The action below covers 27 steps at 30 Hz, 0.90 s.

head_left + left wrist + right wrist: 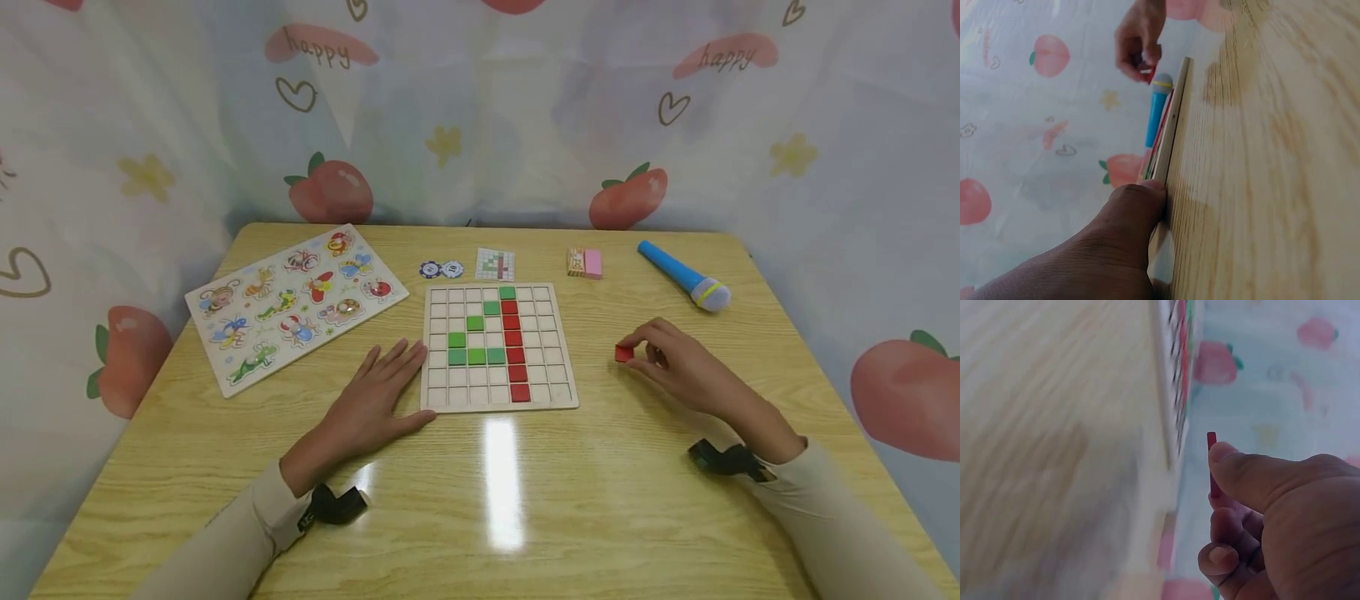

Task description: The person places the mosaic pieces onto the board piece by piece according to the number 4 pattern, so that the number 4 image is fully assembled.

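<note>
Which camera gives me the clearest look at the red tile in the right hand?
The head view: the red tile shows whole, pinched by the right hand. The right wrist view shows only its thin edge behind the thumb. The left wrist view shows a small, blurred red bit far off.

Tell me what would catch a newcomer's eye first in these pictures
The grid board in the middle of the table stands out, with a red column of tiles and a green cluster beside it. To its right, the right hand pinches a red tile just above the tabletop, while the left hand rests flat against the board's left edge. A blue toy microphone lies at the far right.
</note>
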Tool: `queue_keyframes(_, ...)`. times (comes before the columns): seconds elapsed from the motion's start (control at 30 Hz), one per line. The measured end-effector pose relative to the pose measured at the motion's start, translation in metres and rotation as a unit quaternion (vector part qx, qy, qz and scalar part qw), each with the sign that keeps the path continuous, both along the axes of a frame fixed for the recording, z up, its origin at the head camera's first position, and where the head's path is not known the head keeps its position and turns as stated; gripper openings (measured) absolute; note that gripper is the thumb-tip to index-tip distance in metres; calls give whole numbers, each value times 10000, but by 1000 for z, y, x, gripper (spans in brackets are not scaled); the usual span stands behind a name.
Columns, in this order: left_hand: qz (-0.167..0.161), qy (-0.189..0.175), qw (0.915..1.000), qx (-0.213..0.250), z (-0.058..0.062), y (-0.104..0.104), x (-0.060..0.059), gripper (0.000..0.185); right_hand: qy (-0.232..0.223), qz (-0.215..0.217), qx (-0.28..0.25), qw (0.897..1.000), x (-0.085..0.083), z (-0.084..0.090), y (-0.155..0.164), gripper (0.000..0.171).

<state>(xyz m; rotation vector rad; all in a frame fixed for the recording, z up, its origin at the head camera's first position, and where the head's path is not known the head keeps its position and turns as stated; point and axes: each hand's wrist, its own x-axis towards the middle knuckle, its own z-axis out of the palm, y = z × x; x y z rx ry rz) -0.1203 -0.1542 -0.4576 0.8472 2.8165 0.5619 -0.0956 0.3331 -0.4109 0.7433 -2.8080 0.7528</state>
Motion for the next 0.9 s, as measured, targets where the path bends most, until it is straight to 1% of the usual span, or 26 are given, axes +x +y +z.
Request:
queue_keyframes(0.1, -9, 43, 10000, -12, 0, 0, -1, 99, -210, 374, 80, 9990, -14, 8, -31, 23)
queue_keyframes(0.17, -14, 60, 10000, 7, 0, 1, -1, 99, -472, 587, 111, 9971, -24, 11, -51, 19)
queue_keyframes(0.3, -2, -5, 10000, 89, 1, 4, -1, 99, -911, 850, 203, 9920, -40, 10, -81, 12)
queue_keyframes(0.4, -5, -83, 9999, 107, 1, 6, 2, 100, -1064, 928, 349, 9894, -46, 5, -93, 9)
queue_keyframes(0.53, -38, -12, 9999, 129, 2, 8, 6, 101, -1016, 1015, 487, 9884, -49, 0, -98, 8)
queue_keyframes(0.63, -43, 118, 9998, 144, 4, 8, 5, 101, -763, 1160, 506, 9890, -50, 0, -98, 8)
queue_keyframes(0.77, -29, 160, 9998, 104, 6, 7, 4, 100, -489, 1344, 611, 9878, -50, 2, -98, 10)
queue_keyframes(0.9, -73, 125, 9998, 115, 4, 7, 4, 99, -560, 1400, 764, 9856, -47, 2, -95, 14)
